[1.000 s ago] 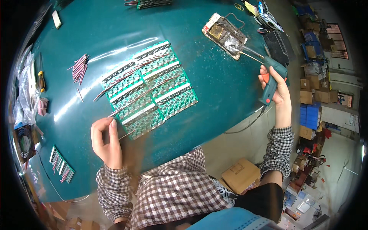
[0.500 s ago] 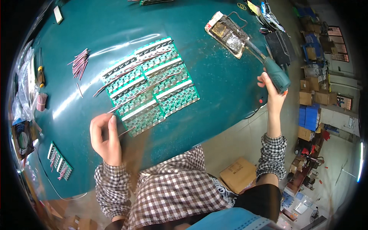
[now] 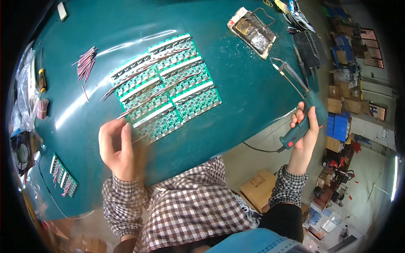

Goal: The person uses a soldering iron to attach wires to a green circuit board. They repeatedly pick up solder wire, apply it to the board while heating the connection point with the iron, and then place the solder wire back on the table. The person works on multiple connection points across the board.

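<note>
My right hand [image 3: 306, 126] is wrapped round the green handle of a soldering gun [image 3: 300, 122], its metal tip pointing up and left over the table's right edge. My left hand [image 3: 117, 147] is pinched at the near left corner of a block of green circuit boards [image 3: 168, 90]. A thin reddish wire [image 3: 141, 138] sticks out from its fingers toward the boards. Dark and reddish wires lie in rows across the boards. Beyond the gun's tip sits a worn soldering tray [image 3: 253, 33] with a brown block and silvery residue.
A bundle of cut wires [image 3: 86, 64] lies left of the boards, with a single wire [image 3: 85, 93] near it. Farther left are a screwdriver [image 3: 42, 80], a banded wire bundle [image 3: 42, 109] and a small circuit board [image 3: 63, 176]. A black box [image 3: 307, 48] stands at the right.
The soldering gun has come back from the tray, toward me and slightly right; its tip has left the tray. My left hand stays nearly in place.
</note>
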`<action>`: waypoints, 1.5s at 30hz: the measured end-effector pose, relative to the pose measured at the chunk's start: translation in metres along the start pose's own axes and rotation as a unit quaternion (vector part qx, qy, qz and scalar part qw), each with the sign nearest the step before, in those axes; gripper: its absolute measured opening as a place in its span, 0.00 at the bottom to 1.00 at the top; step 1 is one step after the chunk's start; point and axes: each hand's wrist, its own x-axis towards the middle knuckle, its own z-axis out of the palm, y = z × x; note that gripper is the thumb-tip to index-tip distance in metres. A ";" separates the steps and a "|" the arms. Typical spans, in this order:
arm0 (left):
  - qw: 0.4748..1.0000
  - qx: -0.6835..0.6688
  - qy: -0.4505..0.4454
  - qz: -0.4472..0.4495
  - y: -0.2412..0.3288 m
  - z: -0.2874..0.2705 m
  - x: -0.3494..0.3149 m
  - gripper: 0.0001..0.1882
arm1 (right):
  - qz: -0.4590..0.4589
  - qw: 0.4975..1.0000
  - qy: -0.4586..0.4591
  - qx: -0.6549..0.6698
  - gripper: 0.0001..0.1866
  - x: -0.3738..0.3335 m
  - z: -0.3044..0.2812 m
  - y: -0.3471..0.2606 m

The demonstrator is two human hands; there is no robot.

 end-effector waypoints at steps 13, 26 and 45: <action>0.998 0.063 -0.005 -0.008 0.004 -0.003 -0.002 0.07 | -0.087 0.991 0.032 -0.093 0.15 0.029 0.021 0.006; 0.995 0.097 -0.023 0.027 0.000 -0.007 -0.002 0.05 | -0.028 0.991 0.059 -0.114 0.15 0.071 0.013 0.012; 0.987 0.114 -0.082 0.079 0.006 -0.015 0.000 0.09 | 0.050 0.987 -0.101 0.116 0.20 -0.030 0.036 0.009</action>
